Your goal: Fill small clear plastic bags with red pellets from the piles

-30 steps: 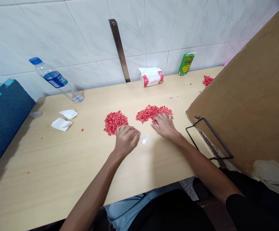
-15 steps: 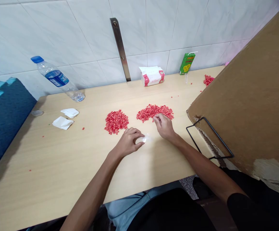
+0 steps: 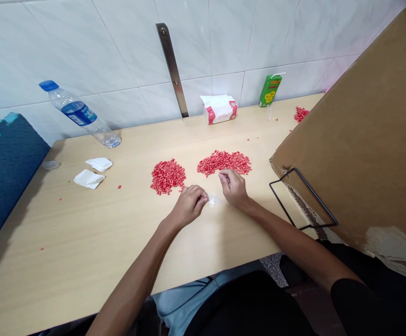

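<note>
My left hand [image 3: 190, 203] is closed in a pinch at the left edge of a small clear plastic piece [image 3: 212, 200], which lies low over the table between my hands. My right hand [image 3: 234, 187] has thumb and fingers pressed together just in front of a long pile of small red pieces [image 3: 224, 162]. Whatever sits in its fingertips is hidden. A rounder pile of the same red pieces [image 3: 168, 176] lies beyond my left hand, to its left.
A tilted water bottle [image 3: 80, 114], folded white tissues [image 3: 89, 178], a tissue pack [image 3: 220, 110] and a green drink carton [image 3: 270, 90] stand or lie around the table [image 3: 119, 242]. A large cardboard sheet [image 3: 349, 140] with a black wire frame [image 3: 314, 203] borders the right side.
My right hand has drawn back slightly from the long red pile toward the clear plastic. My left fingers have closed from a wider pinch. The view has shifted a little.
</note>
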`<move>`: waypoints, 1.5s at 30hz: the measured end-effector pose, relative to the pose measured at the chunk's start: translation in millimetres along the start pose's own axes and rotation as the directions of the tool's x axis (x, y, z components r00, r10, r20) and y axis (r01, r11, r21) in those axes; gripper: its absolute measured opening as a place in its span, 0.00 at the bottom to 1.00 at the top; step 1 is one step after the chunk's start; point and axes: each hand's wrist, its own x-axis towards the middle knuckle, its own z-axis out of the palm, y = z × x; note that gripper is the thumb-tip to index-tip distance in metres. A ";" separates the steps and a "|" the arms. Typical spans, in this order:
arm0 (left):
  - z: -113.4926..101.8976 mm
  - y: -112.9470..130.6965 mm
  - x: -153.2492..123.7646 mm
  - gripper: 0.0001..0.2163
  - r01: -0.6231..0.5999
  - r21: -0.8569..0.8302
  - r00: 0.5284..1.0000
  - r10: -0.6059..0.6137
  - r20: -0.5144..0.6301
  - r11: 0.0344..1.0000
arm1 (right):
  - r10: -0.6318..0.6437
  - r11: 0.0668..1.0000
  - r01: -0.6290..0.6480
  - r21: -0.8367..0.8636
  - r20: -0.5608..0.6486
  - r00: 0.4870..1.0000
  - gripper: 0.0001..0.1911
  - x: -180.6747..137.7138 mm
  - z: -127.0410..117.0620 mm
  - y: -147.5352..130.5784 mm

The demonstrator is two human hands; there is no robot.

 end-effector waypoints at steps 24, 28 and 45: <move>9.1 5.8 0.5 0.10 0.161 -0.608 0.937 -0.314 -0.154 0.778 | 0.445 0.569 -0.573 0.591 0.365 0.818 0.13 -12.2 -8.5 -21.0; 11.2 3.3 -0.1 0.07 0.216 -0.568 0.921 -0.359 -0.153 0.794 | 0.431 0.501 -0.598 0.626 0.418 0.799 0.14 -12.3 -8.6 -23.9; 11.4 1.7 -0.1 0.06 0.178 -0.576 0.880 -0.391 -0.269 0.798 | 0.352 0.093 -0.755 0.649 0.688 0.634 0.18 -7.0 -11.5 -21.0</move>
